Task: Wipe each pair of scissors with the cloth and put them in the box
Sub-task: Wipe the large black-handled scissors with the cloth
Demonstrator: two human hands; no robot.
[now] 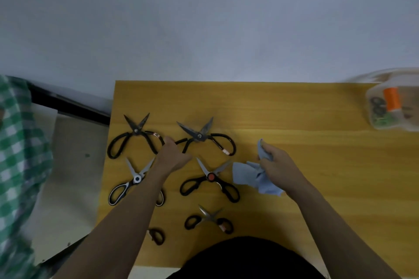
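My left hand (172,156) grips a handle of the black scissors (204,137) at upper centre of the worktop (294,120). My right hand (278,165) clutches the blue cloth (247,175) mid-frame; the clear box (394,106) sits far right.

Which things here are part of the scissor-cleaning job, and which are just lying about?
Job: six pairs of scissors on the table; blue cloth in the right hand; clear box; left hand at a scissor handle.

Lying about: green checked fabric; dark bar.
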